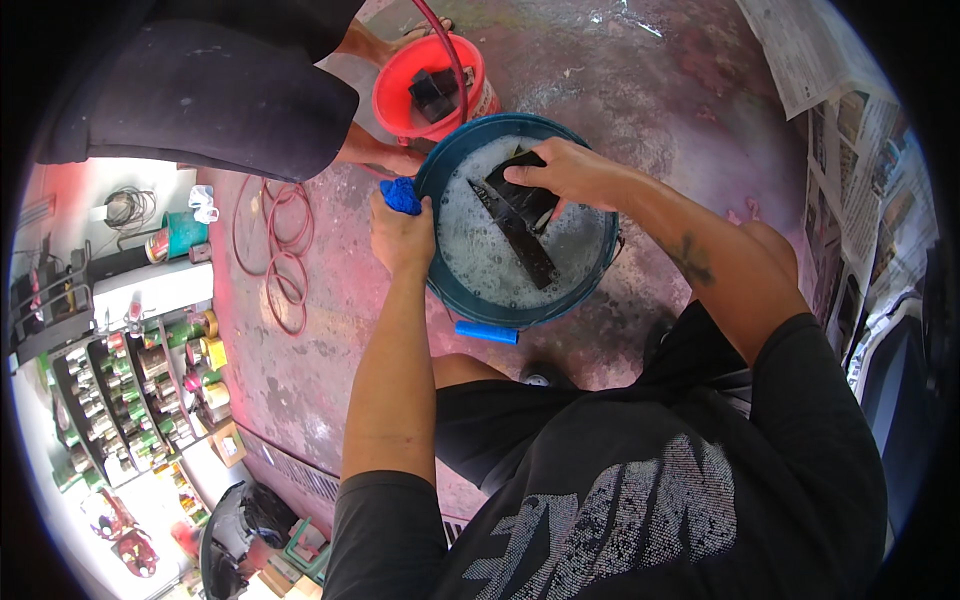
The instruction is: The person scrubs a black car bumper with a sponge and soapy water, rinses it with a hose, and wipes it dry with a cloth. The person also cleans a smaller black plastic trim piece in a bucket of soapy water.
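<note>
A teal tub of foamy soapy water stands in front of me on the floor. My right hand reaches over it from the right, fingers closed on a wet black plastic part. The part is angular with a long narrow arm, and its lower end rests in or just above the suds; I cannot tell which. At the tub's left rim my left hand grips a bunched blue cloth.
A red bucket holding black pieces stands behind the tub, with a red hose running into it. Another person in dark clothes is at upper left. Coiled hose lies left; shelves of cans stand beyond. Newspaper sheets hang right.
</note>
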Available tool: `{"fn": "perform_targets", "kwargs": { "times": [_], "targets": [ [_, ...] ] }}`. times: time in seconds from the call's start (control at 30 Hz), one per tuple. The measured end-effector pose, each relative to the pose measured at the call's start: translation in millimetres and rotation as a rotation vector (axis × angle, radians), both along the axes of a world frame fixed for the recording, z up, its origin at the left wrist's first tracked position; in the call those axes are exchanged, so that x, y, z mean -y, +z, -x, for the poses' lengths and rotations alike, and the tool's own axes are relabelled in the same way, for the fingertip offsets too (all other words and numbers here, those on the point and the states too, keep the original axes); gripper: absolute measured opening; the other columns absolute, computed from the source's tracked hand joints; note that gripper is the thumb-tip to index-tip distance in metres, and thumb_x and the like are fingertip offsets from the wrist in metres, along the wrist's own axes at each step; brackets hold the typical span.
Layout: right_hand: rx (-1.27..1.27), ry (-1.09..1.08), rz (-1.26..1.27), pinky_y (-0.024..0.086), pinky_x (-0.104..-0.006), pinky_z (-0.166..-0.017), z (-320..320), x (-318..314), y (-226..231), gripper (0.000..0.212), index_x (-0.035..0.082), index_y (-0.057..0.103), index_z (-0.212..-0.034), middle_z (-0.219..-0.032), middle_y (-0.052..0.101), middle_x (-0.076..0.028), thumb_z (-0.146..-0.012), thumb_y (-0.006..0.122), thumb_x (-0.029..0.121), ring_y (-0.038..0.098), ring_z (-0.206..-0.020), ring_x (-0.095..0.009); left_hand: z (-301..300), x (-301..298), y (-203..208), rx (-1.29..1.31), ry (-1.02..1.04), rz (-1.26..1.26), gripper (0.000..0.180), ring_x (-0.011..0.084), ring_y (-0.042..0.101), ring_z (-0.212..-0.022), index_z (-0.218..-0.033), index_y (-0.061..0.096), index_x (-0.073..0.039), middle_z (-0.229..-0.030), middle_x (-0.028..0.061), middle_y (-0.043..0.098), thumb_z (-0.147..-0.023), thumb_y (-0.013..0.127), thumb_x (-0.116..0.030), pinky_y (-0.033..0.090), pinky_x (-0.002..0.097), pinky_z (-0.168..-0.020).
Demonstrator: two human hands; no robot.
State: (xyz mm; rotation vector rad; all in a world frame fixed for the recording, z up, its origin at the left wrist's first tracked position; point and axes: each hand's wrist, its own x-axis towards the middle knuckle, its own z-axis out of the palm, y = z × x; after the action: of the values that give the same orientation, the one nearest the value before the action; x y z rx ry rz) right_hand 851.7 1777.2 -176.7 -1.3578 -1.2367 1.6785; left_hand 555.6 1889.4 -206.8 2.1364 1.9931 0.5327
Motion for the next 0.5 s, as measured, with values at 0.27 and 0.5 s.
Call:
{"fn": "perform_targets", "kwargs": {
  "times": [0.27, 0.5],
  "targets": [
    [1.294, 0.206, -0.811, 0.063, -0.0552, -0.093, 71.8, 9.7, 34.4, 0.024, 0.014, 0.083, -0.118, -0.127, 0.070, -0.018, -0.098, 0.073, 0.021, 0.066, -0.134, -0.043, 9.3, -0.2, -1.7, -0.009, 0.006, -0.037, 0.073, 0.0490, 0.076, -0.111, -0.141, 0.059, -0.013, -0.119, 0.0226, 0.079, -0.083, 0.096, -0.041, 0.058, 0.0587, -0.096],
    [0.801, 0.790, -0.361, 0.066, -0.0570, -0.089, 179.5, -9.6, -131.2, 0.029, 0.005, 0.089, -0.117, -0.119, 0.086, -0.020, -0.095, 0.076, 0.018, 0.083, -0.107, -0.042, -1.4, -6.2, -3.7, -0.023, -0.012, -0.009, 0.068, 0.0490, 0.077, -0.108, -0.131, 0.059, -0.011, -0.116, 0.0221, 0.079, -0.083, 0.096, -0.041, 0.059, 0.0588, -0.095]
  ]
}}
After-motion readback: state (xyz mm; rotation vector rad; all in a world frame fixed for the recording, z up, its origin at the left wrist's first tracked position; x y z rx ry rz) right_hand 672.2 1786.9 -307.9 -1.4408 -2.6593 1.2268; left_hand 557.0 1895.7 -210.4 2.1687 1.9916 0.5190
